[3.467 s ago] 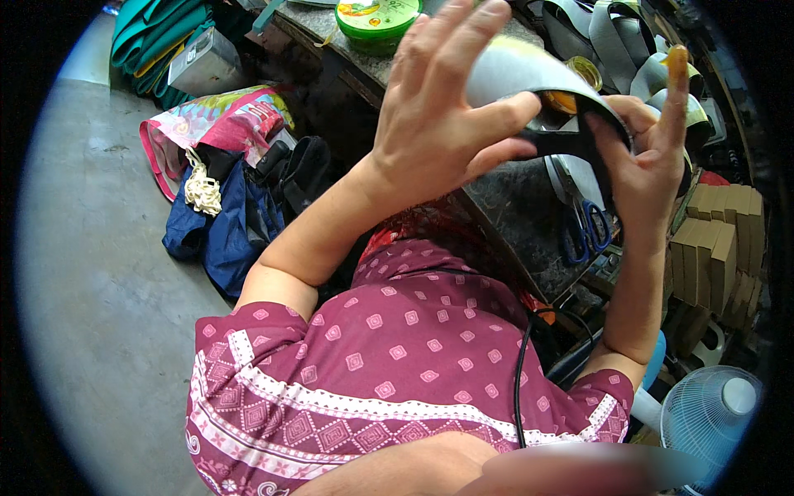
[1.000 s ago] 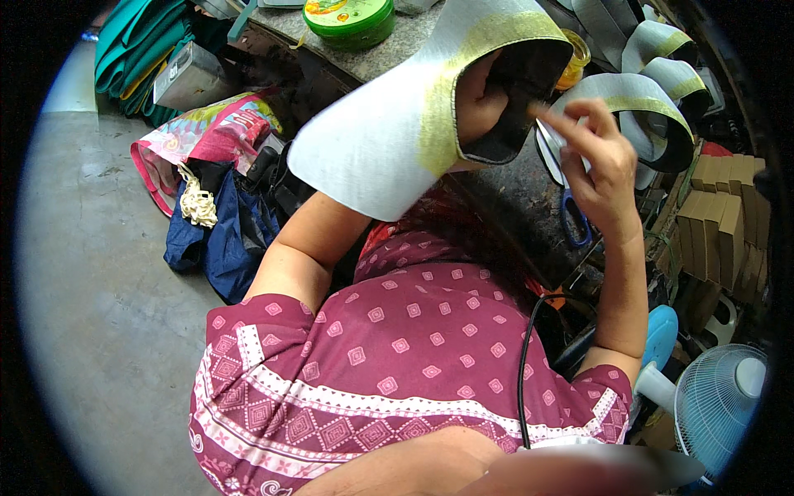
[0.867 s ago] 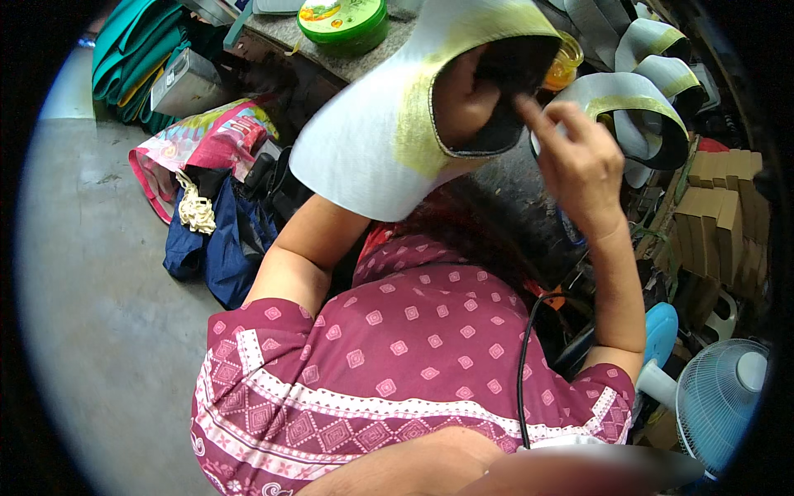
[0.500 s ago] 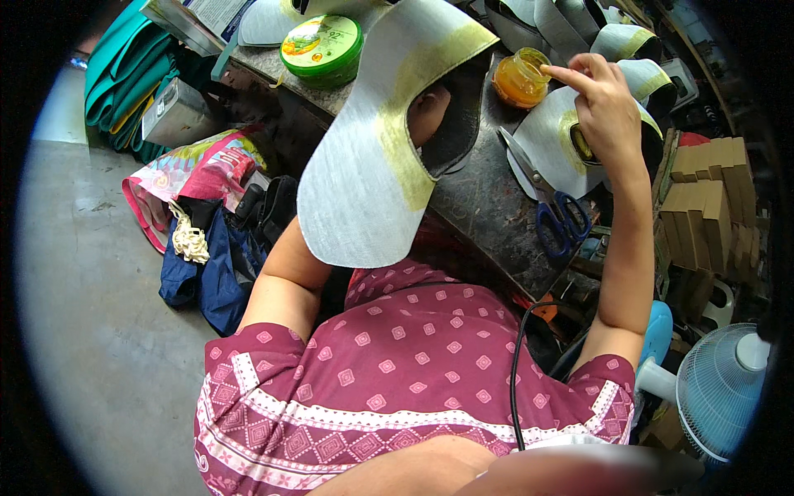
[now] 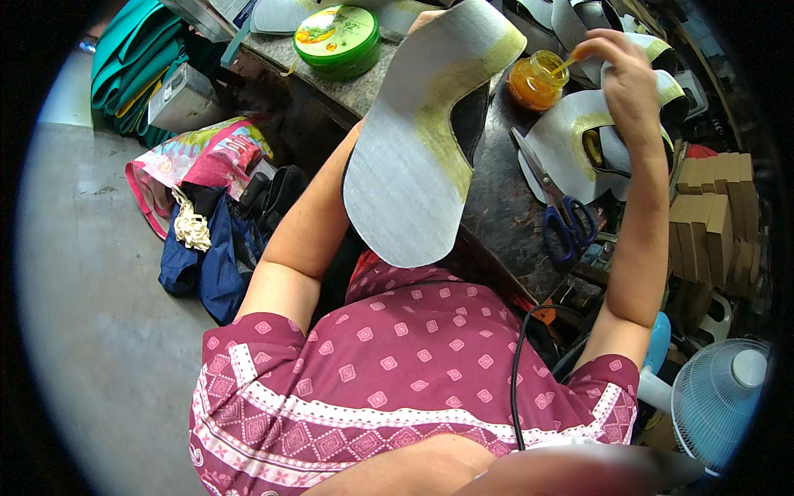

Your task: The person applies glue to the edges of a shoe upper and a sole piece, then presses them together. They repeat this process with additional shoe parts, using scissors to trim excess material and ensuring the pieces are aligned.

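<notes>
A grey shoe upper (image 5: 411, 186), with a yellowish smear along its inner edge, is held up in front of me. My left hand (image 5: 423, 20) grips it from behind; only a bit of that hand shows above the piece, most of it being hidden. At the upper right, my right hand (image 5: 630, 83) pinches a thin yellow stick (image 5: 564, 66) that reaches into a glass jar (image 5: 536, 88) of orange-yellow glue-like stuff. Under that wrist lies another grey upper (image 5: 562, 136) with the same yellowish edge. Blue-handled scissors (image 5: 569, 223) rest beside it on the dark tabletop (image 5: 504, 215).
A round green tub (image 5: 337, 50) stands at the back left of the work surface. More grey uppers (image 5: 571, 25) crowd the far right. Stacked cardboard pieces (image 5: 707, 215) and a fan (image 5: 718, 405) are on my right; bags (image 5: 203, 252) lie on the left.
The held upper has shifted right and turned more upright, covering most of my left hand. My right hand has lifted slightly, and the stick in the jar now shows.
</notes>
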`<move>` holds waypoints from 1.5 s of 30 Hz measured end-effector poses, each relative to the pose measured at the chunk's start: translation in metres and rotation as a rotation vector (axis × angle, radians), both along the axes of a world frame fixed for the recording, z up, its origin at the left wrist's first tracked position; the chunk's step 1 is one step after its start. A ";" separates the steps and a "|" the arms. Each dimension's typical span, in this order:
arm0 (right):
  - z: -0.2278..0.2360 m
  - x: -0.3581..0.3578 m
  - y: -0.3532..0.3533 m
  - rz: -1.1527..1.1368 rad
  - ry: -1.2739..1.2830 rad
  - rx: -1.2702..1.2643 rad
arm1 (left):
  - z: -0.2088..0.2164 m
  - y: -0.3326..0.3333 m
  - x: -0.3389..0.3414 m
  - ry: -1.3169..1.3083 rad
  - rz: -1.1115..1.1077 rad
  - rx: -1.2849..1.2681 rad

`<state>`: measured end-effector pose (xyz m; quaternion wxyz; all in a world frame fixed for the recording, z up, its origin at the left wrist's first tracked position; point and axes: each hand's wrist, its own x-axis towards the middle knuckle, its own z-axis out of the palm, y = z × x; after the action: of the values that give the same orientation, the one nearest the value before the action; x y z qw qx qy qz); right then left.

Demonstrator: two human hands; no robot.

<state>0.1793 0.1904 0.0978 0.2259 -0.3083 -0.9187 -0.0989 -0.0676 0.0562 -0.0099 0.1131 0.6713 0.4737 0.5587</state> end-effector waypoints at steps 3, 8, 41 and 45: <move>0.001 0.004 -0.022 -0.032 0.001 0.094 | 0.000 0.009 -0.003 -0.131 -0.141 -0.083; 0.011 0.026 -0.048 0.042 -0.148 0.056 | 0.015 0.008 -0.004 0.056 -0.122 0.027; -0.026 -0.011 -0.149 0.231 0.363 -1.232 | 0.012 -0.035 0.030 -0.076 0.184 -0.390; -0.067 -0.008 -0.133 0.101 0.358 -1.308 | 0.018 -0.040 0.034 -0.203 0.071 -0.484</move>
<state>0.1709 0.0571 0.0310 0.1460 -0.3497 -0.7511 0.5406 -0.0338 0.0157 0.0084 0.2977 0.5480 0.6031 0.4973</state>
